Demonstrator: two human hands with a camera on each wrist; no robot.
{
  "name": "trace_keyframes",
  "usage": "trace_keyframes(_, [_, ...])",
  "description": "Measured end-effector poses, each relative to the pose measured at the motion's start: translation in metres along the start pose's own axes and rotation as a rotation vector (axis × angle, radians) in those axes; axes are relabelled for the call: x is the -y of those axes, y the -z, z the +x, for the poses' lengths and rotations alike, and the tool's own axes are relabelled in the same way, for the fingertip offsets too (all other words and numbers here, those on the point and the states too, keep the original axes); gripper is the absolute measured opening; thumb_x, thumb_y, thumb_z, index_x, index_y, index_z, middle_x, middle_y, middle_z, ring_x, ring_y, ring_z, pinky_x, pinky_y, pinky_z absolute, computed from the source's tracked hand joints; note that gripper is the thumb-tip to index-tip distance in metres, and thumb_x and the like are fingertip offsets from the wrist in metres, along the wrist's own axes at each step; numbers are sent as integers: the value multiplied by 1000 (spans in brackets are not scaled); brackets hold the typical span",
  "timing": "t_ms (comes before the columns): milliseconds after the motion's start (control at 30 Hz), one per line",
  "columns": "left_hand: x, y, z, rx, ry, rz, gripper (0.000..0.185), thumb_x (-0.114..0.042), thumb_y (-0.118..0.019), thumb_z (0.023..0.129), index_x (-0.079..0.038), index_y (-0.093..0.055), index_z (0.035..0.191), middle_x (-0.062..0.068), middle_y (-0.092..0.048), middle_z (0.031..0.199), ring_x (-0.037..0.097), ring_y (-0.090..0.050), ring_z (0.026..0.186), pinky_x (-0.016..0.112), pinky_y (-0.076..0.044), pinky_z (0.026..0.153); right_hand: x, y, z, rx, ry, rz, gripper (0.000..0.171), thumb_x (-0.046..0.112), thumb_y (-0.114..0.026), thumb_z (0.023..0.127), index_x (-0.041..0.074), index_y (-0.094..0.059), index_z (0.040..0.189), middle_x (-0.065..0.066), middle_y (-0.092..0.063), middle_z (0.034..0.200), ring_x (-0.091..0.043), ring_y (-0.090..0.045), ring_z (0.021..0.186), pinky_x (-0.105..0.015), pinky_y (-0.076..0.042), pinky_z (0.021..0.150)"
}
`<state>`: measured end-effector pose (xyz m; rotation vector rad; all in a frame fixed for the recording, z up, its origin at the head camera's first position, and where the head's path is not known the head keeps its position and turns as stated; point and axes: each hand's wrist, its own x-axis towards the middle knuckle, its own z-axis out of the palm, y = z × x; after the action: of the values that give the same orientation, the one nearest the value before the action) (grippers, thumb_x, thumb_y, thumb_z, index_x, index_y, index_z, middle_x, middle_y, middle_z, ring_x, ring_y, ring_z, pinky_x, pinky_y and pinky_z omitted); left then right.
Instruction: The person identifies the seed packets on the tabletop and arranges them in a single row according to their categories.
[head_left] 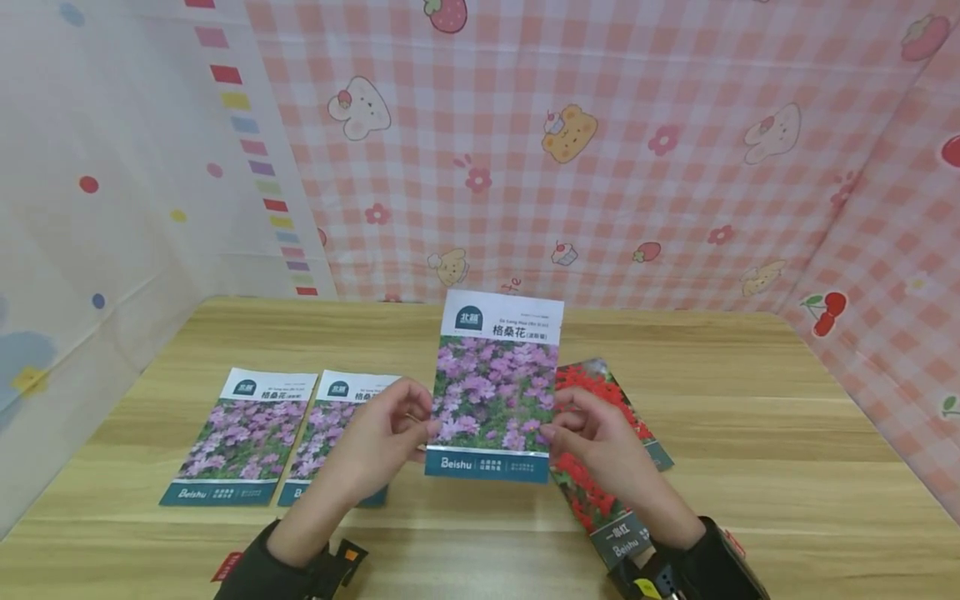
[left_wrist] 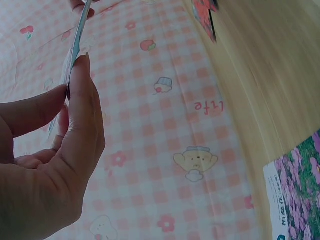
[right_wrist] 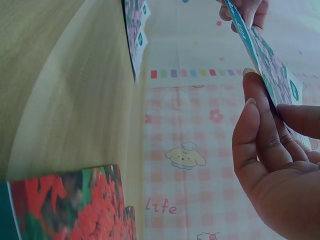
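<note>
Upright above the table, a flower seed packet (head_left: 495, 392) with pink-purple blossoms faces the head camera. My left hand (head_left: 382, 437) pinches its lower left edge between thumb and fingers. At the lower right edge, my right hand (head_left: 600, 437) pinches it the same way. The left wrist view shows the packet (left_wrist: 76, 47) nearly edge-on; in the right wrist view its printed front (right_wrist: 272, 67) is seen at a slant. Two matching packets lie side by side at left: one (head_left: 240, 437) fully visible, the other (head_left: 318, 437) partly behind my left hand and forearm.
Red-flower seed packets lie on the right, one (head_left: 585, 496) nearer and one (head_left: 611, 387) farther back, both partly hidden by my right hand and arm. The wooden table (head_left: 750, 400) ends against a pink checked cloth (head_left: 622, 200) hanging behind and around it.
</note>
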<state>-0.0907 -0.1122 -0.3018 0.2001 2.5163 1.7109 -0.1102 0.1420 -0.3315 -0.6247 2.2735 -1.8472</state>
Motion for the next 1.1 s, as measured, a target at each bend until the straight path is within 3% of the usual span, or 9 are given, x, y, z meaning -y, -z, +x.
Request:
trace_keyframes(267, [2, 6, -1, 34, 48, 48, 13, 1, -61, 85, -5, -51, 91, 8, -54, 83, 18, -58, 68, 30, -55, 59, -2, -6, 1, 23, -52, -20, 33, -1, -55, 89, -8, -43, 119, -17, -62, 80, -19, -61, 65, -38, -53, 66])
trace_keyframes(567, [18, 13, 8, 52, 91, 54, 11, 2, -59, 85, -1, -52, 92, 10, -55, 81, 17, -58, 61, 34, -55, 57, -12, -12, 4, 83, -58, 65, 53, -7, -54, 86, -11, -31, 134, -23, -59, 97, -19, -63, 80, -44, -52, 74])
trace_keyframes(767, [34, 14, 15, 78, 168, 71, 8, 6, -57, 84, 3, -53, 91, 12, -55, 78, 18, -59, 57, 34, -55, 57, -19, -20, 5, 106, -141, -5, 49, -3, -54, 86, -11, -38, 131, -24, -57, 112, -25, -62, 94, -34, -51, 81])
trace_keyframes(933, [41, 12, 17, 101, 213, 131, 9, 10, -54, 83, 4, -53, 90, 12, -55, 74, 19, -58, 56, 31, -55, 55, -21, -24, 5, 158, -186, -57, 45, 5, -55, 89, -9, -43, 129, -24, -51, 124, -29, -56, 107, -37, -45, 91])
trace_keyframes(1100, [44, 10, 16, 131, 242, 211, 11, 10, -55, 82, 7, -53, 92, 12, -56, 70, 19, -59, 52, 29, -54, 53, -24, -25, 5, 229, -191, -107, 47, 13, -58, 90, -11, -45, 127, -24, -48, 128, -33, -51, 113, -41, -44, 92])
